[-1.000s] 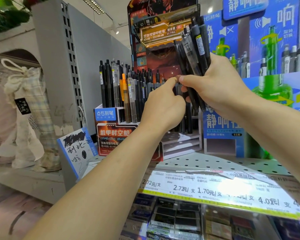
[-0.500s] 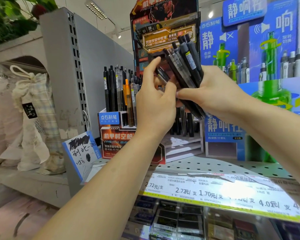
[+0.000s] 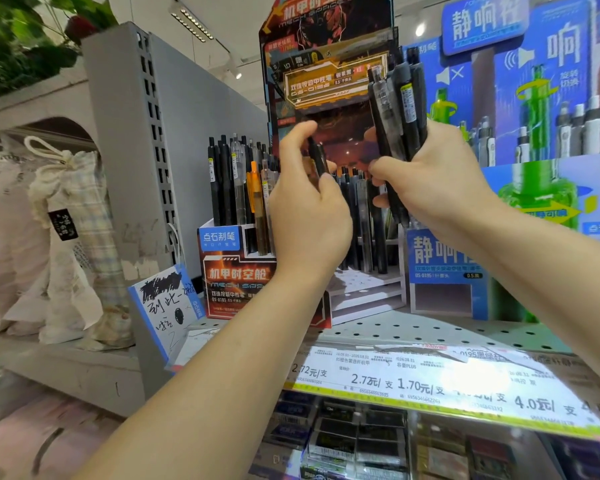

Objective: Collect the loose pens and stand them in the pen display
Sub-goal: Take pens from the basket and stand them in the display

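Right hand [image 3: 440, 181] grips the pen bundle [image 3: 400, 109] upright as stock. Left hand [image 3: 309, 216], at its 9 o'clock, pinches one black pen [image 3: 318, 157] above the pen display [image 3: 238, 268], likely for slotting.

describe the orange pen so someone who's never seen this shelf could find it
Find the red-and-black pen display on the perforated shelf. Its back left corner holds upright pens; the orange pen stands among them, the only orange one between black and clear barrels.
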